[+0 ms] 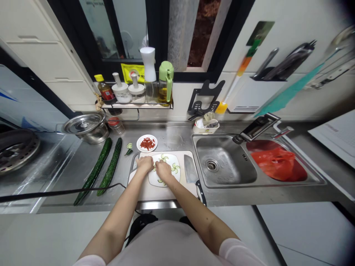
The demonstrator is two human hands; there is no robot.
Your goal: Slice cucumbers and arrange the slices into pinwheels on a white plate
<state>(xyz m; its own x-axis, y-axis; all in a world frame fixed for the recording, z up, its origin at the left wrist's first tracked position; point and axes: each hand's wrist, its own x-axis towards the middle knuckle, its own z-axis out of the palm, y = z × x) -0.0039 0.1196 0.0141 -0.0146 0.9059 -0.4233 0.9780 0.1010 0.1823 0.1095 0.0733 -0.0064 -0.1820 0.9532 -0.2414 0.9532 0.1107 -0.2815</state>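
Crowding plate [170,159], left rim | hands [145,163] [163,170] (contact unclear) | knife [190,169] right, edging board [144,193]

The left hand [145,163] and right hand [163,170] hid their own fingertips and part of the plate [153,180], so any grip could not be told. The left edge cut off a dark round object [18,149]; lettering on the yellow-capped bottle [105,88] was too small to read.
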